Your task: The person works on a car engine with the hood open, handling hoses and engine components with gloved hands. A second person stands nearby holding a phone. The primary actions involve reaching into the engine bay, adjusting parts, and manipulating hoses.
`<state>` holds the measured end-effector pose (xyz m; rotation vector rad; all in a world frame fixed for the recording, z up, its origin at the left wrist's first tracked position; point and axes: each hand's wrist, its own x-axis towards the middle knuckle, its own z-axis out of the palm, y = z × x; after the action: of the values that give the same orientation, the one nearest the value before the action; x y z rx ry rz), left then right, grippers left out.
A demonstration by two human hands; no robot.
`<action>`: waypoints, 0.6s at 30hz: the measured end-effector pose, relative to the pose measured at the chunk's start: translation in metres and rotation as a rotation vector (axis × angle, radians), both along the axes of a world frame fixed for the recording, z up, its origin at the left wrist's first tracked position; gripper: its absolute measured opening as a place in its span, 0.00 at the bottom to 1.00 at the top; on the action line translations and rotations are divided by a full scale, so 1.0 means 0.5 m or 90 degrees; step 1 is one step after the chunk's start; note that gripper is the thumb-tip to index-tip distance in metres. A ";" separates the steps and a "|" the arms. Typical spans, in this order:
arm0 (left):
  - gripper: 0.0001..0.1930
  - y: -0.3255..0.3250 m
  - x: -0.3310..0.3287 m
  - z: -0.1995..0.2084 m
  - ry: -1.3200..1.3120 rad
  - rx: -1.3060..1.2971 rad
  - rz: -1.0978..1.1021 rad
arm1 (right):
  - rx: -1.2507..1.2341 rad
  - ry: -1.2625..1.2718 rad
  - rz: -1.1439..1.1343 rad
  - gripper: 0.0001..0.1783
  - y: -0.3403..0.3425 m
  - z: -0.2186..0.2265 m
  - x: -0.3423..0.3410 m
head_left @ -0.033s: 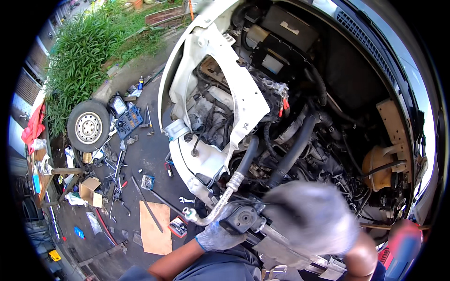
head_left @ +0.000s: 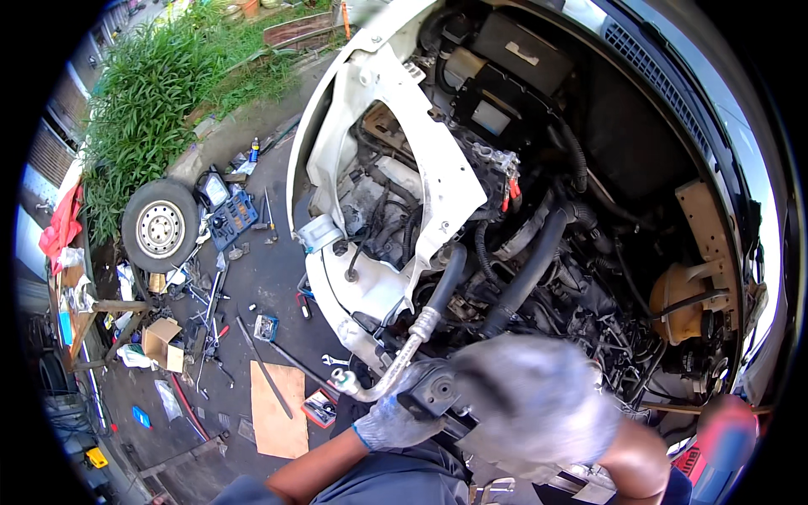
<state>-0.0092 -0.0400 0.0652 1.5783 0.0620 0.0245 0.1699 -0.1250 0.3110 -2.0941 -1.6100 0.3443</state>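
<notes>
Nearest to me, my right hand (head_left: 539, 404), in a grey work glove, lies over a black engine part (head_left: 433, 394) at the front edge of the bay; the glove is blurred and covers its fingers, so I cannot tell how tight that grip is or whether it holds anything. My left hand (head_left: 391, 421), in a grey glove with a blue cuff, is curled closed against the near side of the same black part, just below the bent aluminium pipe (head_left: 396, 362) that runs up to a ribbed fitting. I judge that I am working this part loose or into place, and the next move calls for a steady two-handed hold while keeping clear of the pipe. Thick black hoses (head_left: 526, 269) cross close behind and crowd the space. Farther in sit the white inner wing panel (head_left: 438, 168) and a yellowish reservoir (head_left: 673, 295) to the right. Beyond the car, on the ground, lie a cardboard sheet (head_left: 278, 408), scattered hand tools, a blue socket set (head_left: 231, 215) and a loose wheel (head_left: 160, 227) beside tall grass.
</notes>
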 end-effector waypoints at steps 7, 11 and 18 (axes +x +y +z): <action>0.42 -0.095 -0.043 -0.259 -0.099 0.067 0.029 | -0.003 -0.318 0.249 0.25 0.061 -0.126 -0.144; 0.40 -0.061 -0.029 -0.151 -0.122 0.162 0.073 | -0.048 -0.319 0.156 0.25 0.005 -0.100 -0.099; 0.36 -0.005 -0.010 0.040 -0.039 -0.087 0.086 | 0.003 -0.660 0.007 0.25 -0.086 0.003 -0.037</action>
<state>-0.0142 -0.0428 0.0851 1.4342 0.1203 0.1709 0.1512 -0.1681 0.3126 -2.3996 -2.0981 -0.8960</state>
